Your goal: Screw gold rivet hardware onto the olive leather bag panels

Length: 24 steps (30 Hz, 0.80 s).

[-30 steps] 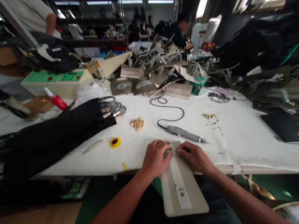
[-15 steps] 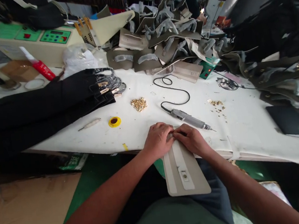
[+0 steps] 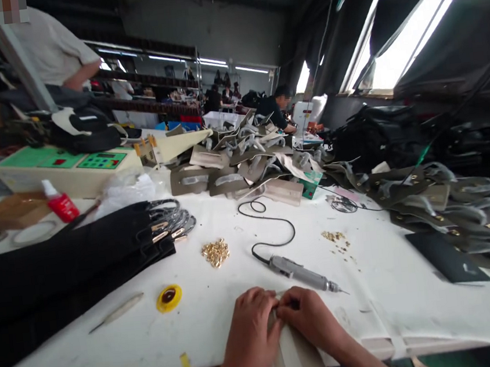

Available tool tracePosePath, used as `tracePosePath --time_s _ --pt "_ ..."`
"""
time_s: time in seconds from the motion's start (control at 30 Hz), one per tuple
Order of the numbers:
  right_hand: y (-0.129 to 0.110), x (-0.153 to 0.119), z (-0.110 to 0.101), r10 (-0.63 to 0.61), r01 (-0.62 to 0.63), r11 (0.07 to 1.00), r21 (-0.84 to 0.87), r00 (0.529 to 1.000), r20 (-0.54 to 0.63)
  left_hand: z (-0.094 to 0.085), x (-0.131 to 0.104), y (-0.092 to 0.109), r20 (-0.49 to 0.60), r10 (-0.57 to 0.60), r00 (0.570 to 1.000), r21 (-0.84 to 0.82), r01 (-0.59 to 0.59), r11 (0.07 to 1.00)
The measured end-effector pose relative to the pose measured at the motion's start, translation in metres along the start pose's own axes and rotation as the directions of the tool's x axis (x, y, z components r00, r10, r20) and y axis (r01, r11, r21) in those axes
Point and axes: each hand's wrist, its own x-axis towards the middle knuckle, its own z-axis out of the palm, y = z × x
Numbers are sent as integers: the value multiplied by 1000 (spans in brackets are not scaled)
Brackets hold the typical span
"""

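Note:
At the table's front edge, my left hand (image 3: 255, 329) and my right hand (image 3: 307, 317) meet over the top end of a grey-beige panel (image 3: 295, 362). Both hands are closed on it, with fingertips nearly touching; what lies between the fingertips is hidden. The panel's lower part runs out of the bottom of the view. Just beyond my hands lies a grey corded electric screwdriver (image 3: 300, 272). A heap of gold metal pieces (image 3: 216, 253) sits further left, and smaller gold bits (image 3: 336, 237) are scattered to the right.
Left are a yellow round container (image 3: 168, 298), a pointed tool (image 3: 120, 310) and black straps (image 3: 69, 260). Grey panels with wrapped handles (image 3: 242, 160) pile up behind. A dark flat piece (image 3: 445, 257) lies right. A person (image 3: 274, 109) sits at the back; another stands back left.
The view has tilted up, so the table and hands appear lower and the room behind shows. Both hands stay on the panel's top end.

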Motion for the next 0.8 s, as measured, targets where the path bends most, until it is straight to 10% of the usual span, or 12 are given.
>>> tracePosePath --time_s 0.8 --pt "0 13 -4 51 -39 993 -108 992 113 -2 -1 0 63 -101 993 -55 105 993"
